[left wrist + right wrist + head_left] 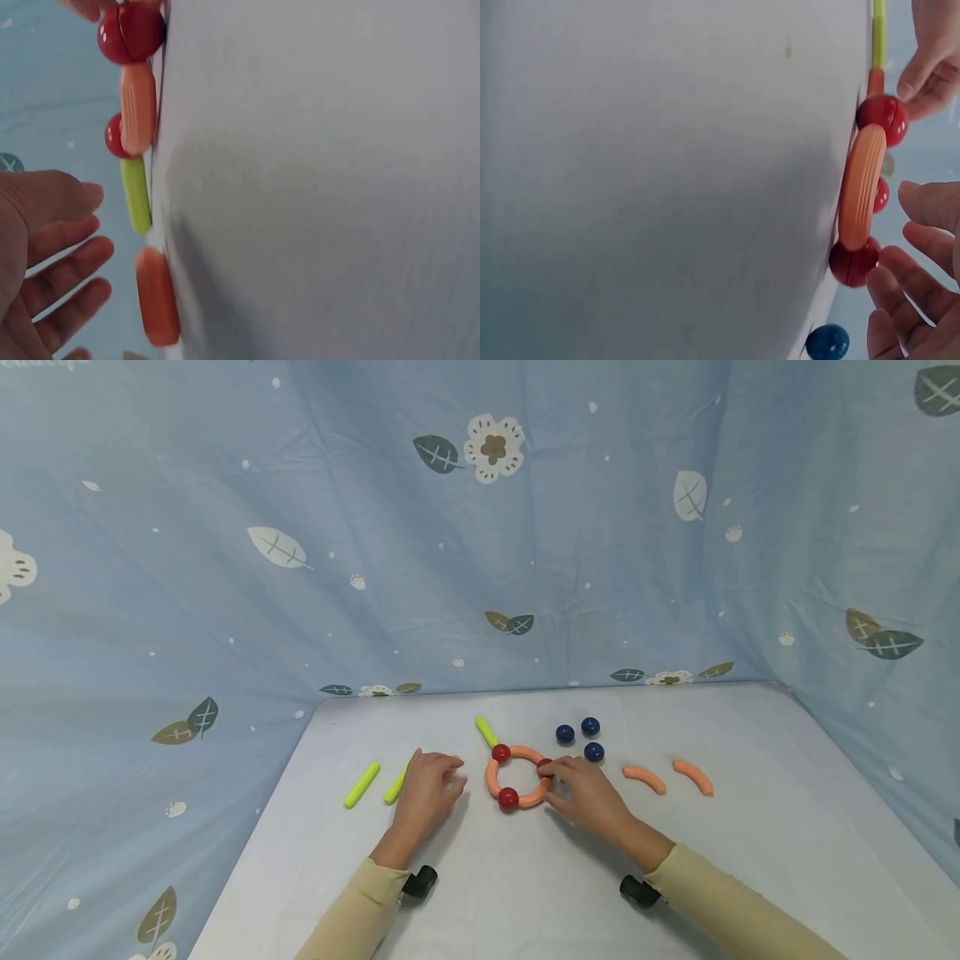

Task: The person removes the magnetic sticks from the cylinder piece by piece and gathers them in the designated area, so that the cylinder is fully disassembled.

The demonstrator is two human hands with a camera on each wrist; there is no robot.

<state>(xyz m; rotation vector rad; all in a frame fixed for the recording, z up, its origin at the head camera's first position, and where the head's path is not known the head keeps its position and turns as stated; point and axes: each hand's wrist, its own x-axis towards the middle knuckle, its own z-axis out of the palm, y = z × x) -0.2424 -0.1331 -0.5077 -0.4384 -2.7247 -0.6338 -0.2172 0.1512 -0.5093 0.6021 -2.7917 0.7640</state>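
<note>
A ring of curved orange rods (492, 777) and three red balls (507, 798) lies on the table, with a straight lime-green rod (487, 732) running outward from its far-left ball. My right hand (588, 793) is at the ring's right side, fingertips by the right red ball (854, 262); in the right wrist view its fingers are loosely bent and grip nothing. Left of the ring, my left hand (427, 789) hovers with spread fingers near a loose curved orange rod (157, 298), apart from it in the left wrist view. The hand partly hides that rod in the head view.
Three dark blue balls (590, 727) sit behind my right hand. Two curved orange rods (693, 777) lie farther right. On the left are two lime-green rods (362, 785), one partly covered by my left hand. A blue patterned curtain (480, 543) borders the white table (495, 893).
</note>
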